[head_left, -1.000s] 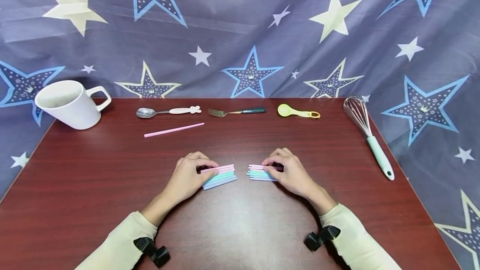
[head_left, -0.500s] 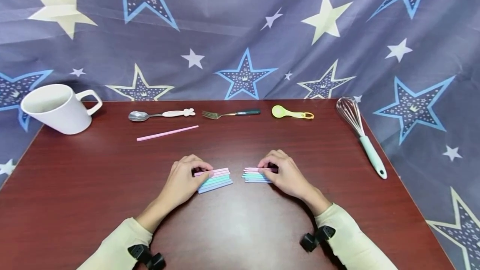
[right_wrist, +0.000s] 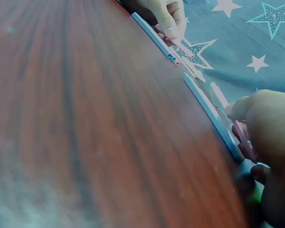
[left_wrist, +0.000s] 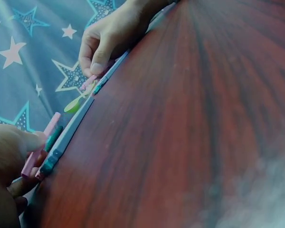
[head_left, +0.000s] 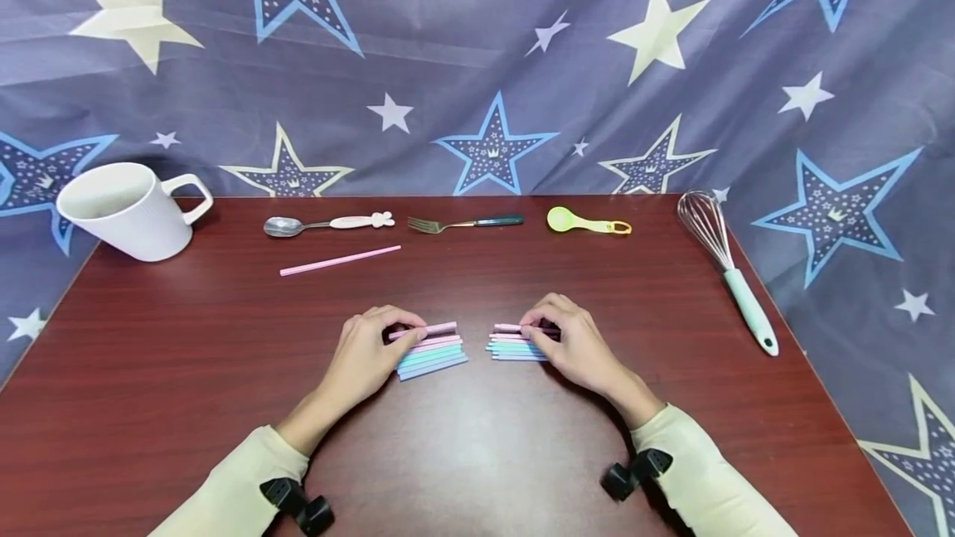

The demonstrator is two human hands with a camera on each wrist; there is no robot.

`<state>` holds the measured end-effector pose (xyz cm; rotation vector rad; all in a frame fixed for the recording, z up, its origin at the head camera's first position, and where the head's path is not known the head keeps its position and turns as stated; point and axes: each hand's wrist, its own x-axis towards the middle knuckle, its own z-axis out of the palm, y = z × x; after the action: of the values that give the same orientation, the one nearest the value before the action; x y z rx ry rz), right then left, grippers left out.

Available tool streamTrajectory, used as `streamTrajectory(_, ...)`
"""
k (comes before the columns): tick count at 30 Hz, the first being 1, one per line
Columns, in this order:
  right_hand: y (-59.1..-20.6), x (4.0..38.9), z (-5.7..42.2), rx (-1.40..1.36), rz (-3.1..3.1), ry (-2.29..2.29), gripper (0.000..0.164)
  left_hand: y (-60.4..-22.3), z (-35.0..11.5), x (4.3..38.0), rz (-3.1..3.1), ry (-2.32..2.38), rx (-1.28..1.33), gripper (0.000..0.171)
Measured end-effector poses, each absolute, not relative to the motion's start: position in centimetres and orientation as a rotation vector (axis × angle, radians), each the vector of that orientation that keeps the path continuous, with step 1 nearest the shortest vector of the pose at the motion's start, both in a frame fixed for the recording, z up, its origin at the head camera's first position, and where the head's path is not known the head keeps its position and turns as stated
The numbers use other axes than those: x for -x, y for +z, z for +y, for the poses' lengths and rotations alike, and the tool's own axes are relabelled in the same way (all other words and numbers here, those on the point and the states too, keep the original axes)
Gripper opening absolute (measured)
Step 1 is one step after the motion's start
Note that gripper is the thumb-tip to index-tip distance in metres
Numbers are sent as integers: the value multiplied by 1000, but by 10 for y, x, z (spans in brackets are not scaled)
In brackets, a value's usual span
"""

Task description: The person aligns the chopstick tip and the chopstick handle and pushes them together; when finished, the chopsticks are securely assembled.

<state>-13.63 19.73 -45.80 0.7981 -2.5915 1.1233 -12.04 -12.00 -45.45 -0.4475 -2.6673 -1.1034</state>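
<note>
White mug [head_left: 138, 226]: at the table's [head_left: 186, 338] far left; I see its pale inside.
Left hand [head_left: 361, 355]: pinching one pink stick [head_left: 443, 327] above a coloured row [head_left: 436, 352].
Right hand [head_left: 576, 346]: pinching another pink stick [head_left: 507, 327] above a second row [head_left: 515, 347].

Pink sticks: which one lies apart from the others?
The pink stick just in front of the spoon. It lies alone; the other pink ones are gathered at the left hand and right hand.

- The left hand [head_left: 367, 348] has raised one pink straw [head_left: 443, 328] clear of the left row [head_left: 433, 360].
- The right hand [head_left: 578, 346] has likewise lifted another pink straw [head_left: 507, 327] off the right row [head_left: 515, 349].
</note>
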Motion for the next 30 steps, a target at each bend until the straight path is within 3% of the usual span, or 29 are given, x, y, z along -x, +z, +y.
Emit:
streamTrajectory(22, -413, 138, 173, -846, -2348, 1212, 12, -419, -108, 119, -2481, -1167, 508, 10)
streamTrajectory(30, -414, 135, 166, -853, -2316, 1226, 6, -412, -107, 120, -2473, -1211, 523, 10)
